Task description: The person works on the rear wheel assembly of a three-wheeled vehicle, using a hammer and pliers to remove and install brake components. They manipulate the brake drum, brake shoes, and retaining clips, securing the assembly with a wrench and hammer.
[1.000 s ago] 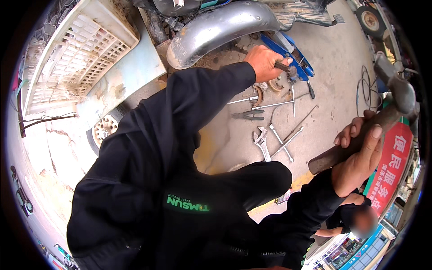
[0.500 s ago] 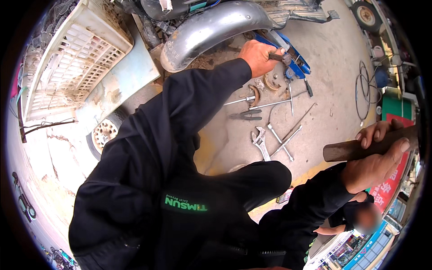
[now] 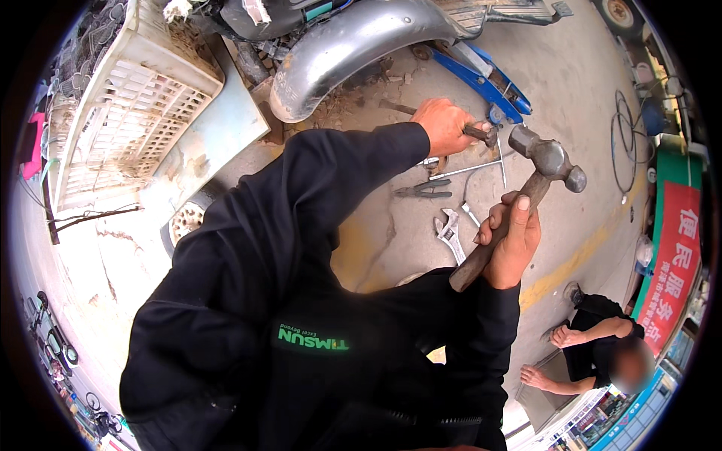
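My left hand [image 3: 442, 126] is closed around a dark metal bar [image 3: 477, 133]. The bar's blunt end sticks out to the right, and its other part emerges left of the hand, below the silver fender. My right hand [image 3: 514, 244] grips a ball-peen hammer [image 3: 551, 159] by its wooden handle. The hammer head is raised just right of the bar's end, apart from it. On the ground below lie dark-handled pliers [image 3: 423, 189] and an adjustable wrench [image 3: 450, 234]. A T-shaped metal rod [image 3: 502, 161] is partly hidden behind my hands.
A silver fender [image 3: 361, 46] curves above my left hand, beside a blue floor jack [image 3: 481, 79]. Left are a white plastic crate [image 3: 150, 101] and a wheel [image 3: 188, 219]. Another person [image 3: 598, 338] crouches at lower right. A black hose [image 3: 623, 143] lies farther right.
My right hand has swung the hammer left and down from the right edge, bringing its head into view. My left hand has shifted slightly right and down with the bar.
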Tool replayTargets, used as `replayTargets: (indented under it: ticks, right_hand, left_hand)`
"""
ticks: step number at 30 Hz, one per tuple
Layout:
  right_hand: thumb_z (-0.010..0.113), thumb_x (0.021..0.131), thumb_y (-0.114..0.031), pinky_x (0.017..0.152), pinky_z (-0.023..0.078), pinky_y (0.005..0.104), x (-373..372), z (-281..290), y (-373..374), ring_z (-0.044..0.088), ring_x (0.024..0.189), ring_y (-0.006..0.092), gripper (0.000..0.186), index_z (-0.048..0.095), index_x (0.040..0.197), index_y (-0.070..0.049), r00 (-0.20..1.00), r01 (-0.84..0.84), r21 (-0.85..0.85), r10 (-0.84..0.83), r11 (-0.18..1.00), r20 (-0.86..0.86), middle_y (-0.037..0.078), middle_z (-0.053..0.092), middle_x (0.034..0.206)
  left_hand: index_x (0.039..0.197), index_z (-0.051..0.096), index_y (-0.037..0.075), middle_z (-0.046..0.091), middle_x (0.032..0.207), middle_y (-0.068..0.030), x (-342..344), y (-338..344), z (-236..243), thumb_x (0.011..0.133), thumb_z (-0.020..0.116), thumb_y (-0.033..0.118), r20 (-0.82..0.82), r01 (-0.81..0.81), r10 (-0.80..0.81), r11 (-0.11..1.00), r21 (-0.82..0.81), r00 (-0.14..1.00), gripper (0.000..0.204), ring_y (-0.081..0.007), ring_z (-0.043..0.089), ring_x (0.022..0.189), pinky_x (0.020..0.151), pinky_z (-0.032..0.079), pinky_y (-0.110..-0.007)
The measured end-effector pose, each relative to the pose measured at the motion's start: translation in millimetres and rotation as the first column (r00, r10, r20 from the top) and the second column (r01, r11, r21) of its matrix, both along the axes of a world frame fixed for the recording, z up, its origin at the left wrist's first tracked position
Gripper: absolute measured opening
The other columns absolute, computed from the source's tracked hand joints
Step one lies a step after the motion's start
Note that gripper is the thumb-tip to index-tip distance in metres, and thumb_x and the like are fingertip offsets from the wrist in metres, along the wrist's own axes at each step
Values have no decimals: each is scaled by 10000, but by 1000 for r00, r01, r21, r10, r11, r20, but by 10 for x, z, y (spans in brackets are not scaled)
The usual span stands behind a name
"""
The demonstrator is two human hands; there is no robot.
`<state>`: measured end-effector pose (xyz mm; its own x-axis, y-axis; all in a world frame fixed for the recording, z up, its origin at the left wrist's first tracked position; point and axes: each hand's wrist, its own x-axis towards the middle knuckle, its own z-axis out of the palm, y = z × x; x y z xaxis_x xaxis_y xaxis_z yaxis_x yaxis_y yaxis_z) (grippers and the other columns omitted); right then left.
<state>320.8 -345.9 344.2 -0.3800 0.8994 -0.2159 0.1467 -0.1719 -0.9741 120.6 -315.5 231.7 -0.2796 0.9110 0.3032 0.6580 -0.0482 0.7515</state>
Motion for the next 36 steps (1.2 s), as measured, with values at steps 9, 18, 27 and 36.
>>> replayTargets:
  ticks: [9, 18, 27, 36]
  right_hand:
    - [509, 1007, -420, 445, 387, 247, 226, -8, 14, 429, 470, 115, 394, 489, 1009, -26, 999, -3, -51, 0, 999, -49, 36, 448, 661]
    - [508, 1003, -436, 431, 389, 250, 308, -49, 47, 436, 455, 115, 405, 488, 1009, -31, 999, -26, -69, 24, 997, -33, 34, 449, 651]
    - [483, 1007, -478, 441, 377, 246, 262, 166, 350, 435, 468, 115, 472, 516, 971, -9, 999, 21, -160, -27, 987, -37, 39, 468, 651]
    - [477, 1001, -511, 443, 377, 256, 210, -130, 538, 450, 469, 116, 511, 516, 963, -3, 993, -81, -318, 103, 945, 54, 37, 462, 639]
  left_hand:
    - [685, 700, 111, 580, 579, -162, -141, 294, 17, 886, 650, 401, -84, -143, 158, 976, 165, 984, 357, -378, 593, 582, 540, 471, -461]
    - [677, 715, 133, 622, 597, -142, -165, 474, -45, 921, 570, 462, -168, -157, 170, 983, 91, 971, 435, -368, 627, 617, 590, 498, -470]
    - [825, 757, 136, 636, 633, -163, -46, 630, -113, 873, 646, 406, -268, -81, 82, 997, 16, 960, 296, -370, 637, 644, 607, 517, -463]
    - [749, 731, 134, 661, 662, -166, -38, 724, -185, 823, 657, 414, -262, -93, 71, 993, -71, 962, 299, -372, 661, 674, 639, 537, -468]
